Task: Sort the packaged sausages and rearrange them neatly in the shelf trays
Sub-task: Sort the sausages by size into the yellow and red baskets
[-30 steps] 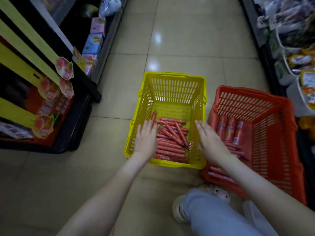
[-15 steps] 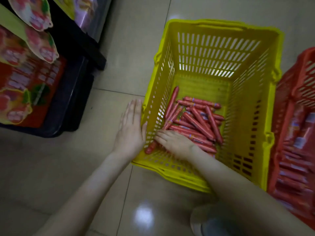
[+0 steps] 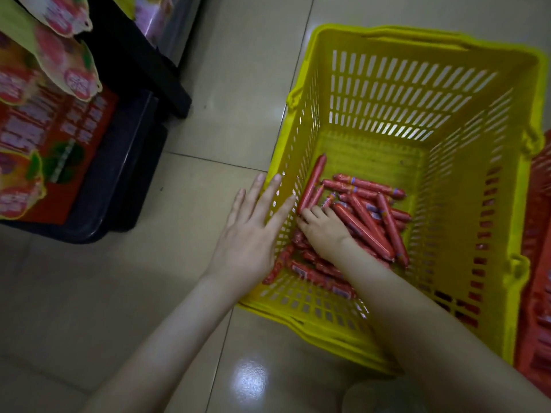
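Note:
A yellow slatted basket [image 3: 417,81] stands on the tiled floor and holds several red packaged sausages [image 3: 369,216] piled at its near left corner. My right hand [image 3: 323,231] is down inside the basket on the pile, its fingers curled around sausages near one long sausage [image 3: 313,181] that leans on the left wall. My left hand [image 3: 250,234] lies flat with straight fingers against the outside of the basket's left wall. Sausages under my right palm are hidden.
A red basket [image 3: 536,263] with more sausages stands against the yellow one at the right edge. A dark shelf base [image 3: 119,186] with red product packs and hanging tags fills the left. Bare floor tiles [image 3: 149,293] lie between the shelf and the baskets.
The view has moved in closer over the yellow basket. My right hand went from the basket's rim down into the sausage pile; my left hand shifted to the outside of the left wall.

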A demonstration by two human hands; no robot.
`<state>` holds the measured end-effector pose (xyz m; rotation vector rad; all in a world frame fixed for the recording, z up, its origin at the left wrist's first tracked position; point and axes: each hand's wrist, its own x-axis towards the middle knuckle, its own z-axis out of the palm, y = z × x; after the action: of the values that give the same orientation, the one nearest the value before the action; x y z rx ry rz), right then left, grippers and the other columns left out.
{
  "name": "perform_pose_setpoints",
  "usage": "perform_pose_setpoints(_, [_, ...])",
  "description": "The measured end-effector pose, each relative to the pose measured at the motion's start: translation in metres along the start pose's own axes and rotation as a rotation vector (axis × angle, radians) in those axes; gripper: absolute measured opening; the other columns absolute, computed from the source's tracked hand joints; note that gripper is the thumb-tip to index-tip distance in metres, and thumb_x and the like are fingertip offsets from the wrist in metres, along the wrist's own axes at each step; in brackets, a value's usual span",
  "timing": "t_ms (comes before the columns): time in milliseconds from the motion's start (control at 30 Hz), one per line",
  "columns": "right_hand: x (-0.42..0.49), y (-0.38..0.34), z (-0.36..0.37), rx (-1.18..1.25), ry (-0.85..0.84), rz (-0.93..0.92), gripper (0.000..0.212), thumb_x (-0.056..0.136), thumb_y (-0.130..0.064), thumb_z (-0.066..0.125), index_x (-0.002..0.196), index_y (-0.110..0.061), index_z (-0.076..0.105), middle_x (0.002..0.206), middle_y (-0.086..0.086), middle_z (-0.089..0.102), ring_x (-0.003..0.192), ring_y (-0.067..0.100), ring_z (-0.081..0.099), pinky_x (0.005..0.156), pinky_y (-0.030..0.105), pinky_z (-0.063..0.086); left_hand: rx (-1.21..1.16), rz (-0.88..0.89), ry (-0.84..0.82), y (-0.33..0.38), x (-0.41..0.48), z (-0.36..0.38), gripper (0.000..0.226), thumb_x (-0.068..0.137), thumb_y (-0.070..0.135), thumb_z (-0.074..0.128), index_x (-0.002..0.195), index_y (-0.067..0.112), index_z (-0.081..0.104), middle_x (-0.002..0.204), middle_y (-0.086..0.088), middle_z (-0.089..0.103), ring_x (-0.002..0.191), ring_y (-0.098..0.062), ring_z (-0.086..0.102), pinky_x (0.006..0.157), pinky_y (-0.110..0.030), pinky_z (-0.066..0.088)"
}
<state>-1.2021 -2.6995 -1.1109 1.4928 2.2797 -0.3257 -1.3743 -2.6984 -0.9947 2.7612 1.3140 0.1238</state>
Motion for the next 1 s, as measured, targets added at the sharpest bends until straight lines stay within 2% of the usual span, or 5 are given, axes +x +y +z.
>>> perform_pose_setpoints(200, [0.0,0.014,0.002,-0.114,-0.027,-0.029,0.038,0.101,-0.017,0.036,0.139,-0.014,0.038,0.145,0.008,0.04,0.14,0.027,0.03,0.118,0.048,0.004,0.054,-0.02,0.004,0.003,0.001,-0.002,0.074,0.067,0.004,0.072,0.138,0.014,0.05,0.154,-0.017,0.026,0.142,-0.033,0.014,0.112,-0.05,0.015])
perform_pose_setpoints(333, [-0.026,0.03,-0.019,0.065,0.203,-0.009,0.014,0.073,-0.005,0.061,0.087,-0.007,0.063,0.077,0.011,0.063,0.075,0.031,0.066,0.076,0.042,0.055,0.035,-0.027,-0.002,0.004,0.003,-0.006,0.06,0.078,0.017,0.038,0.137,0.014,0.05,0.154,-0.017,0.025,0.143,-0.034,0.014,0.113,-0.048,0.016])
perform_pose_setpoints(500, [-0.089,0.059,-0.091,0.552,0.348,0.323,0.03,0.093,-0.022,0.054,0.121,-0.013,0.047,0.113,0.015,0.061,0.102,0.037,0.059,0.076,0.042,0.047,0.038,-0.03,-0.006,0.008,0.004,-0.005,0.066,0.074,0.016,0.032,0.138,0.013,0.048,0.152,-0.02,0.023,0.14,-0.036,0.016,0.113,-0.05,0.013])
perform_pose_setpoints(800, [-0.266,0.126,-0.092,0.897,0.791,0.787,0.008,0.092,-0.019,0.062,0.09,-0.016,0.054,0.068,-0.005,0.057,0.066,0.017,0.055,0.059,0.028,0.03,-0.343,0.04,0.038,0.174,0.056,-0.008,0.053,0.092,0.039,0.039,0.132,0.009,0.054,0.148,-0.023,0.036,0.14,-0.036,0.029,0.111,-0.059,0.023])
perform_pose_setpoints(1000, [-0.324,0.138,0.028,1.007,0.424,0.874,0.04,0.089,-0.022,0.065,0.122,-0.005,0.049,0.114,0.006,0.056,0.108,0.02,0.056,0.092,0.029,0.042,-0.415,0.143,-0.234,0.269,0.062,0.016,0.081,0.086,0.059,0.03,0.153,0.016,0.016,0.159,-0.021,0.005,0.147,-0.035,0.006,0.117,-0.051,0.008])
